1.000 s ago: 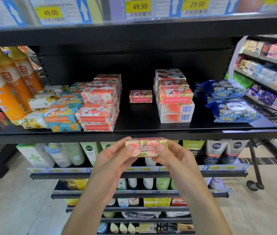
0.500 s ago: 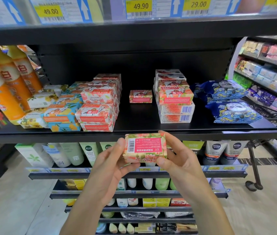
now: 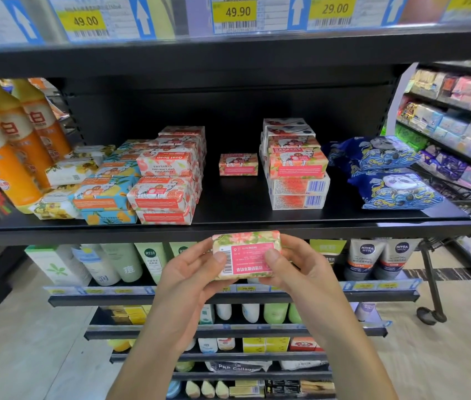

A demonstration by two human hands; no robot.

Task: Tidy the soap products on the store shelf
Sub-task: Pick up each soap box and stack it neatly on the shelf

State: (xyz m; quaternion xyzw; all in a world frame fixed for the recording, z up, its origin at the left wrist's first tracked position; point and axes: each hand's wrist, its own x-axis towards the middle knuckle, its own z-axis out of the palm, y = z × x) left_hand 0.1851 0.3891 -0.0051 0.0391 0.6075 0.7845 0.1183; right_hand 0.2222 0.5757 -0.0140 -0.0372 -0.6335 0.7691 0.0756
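Observation:
Both my hands hold one floral soap bar (image 3: 246, 253) in front of the black shelf's front edge (image 3: 228, 230). Its red label and barcode face me. My left hand (image 3: 191, 277) grips its left end, and my right hand (image 3: 297, 269) grips its right end. On the shelf, a single soap box (image 3: 238, 164) stands alone at the middle back. A stack of red-and-white soap boxes (image 3: 170, 174) sits to its left, and another stack (image 3: 296, 166) to its right.
Blue-and-yellow soap boxes (image 3: 104, 194) and orange bottles (image 3: 3, 145) fill the shelf's left end. Blue panda packs (image 3: 387, 174) lie at the right. Below are tubes and bottles (image 3: 384, 255). A cart leg with a wheel (image 3: 430, 301) stands at the right.
The soap bar has been turned in my hands from its narrow side to its labelled face. It has also dropped slightly and tilted more toward me.

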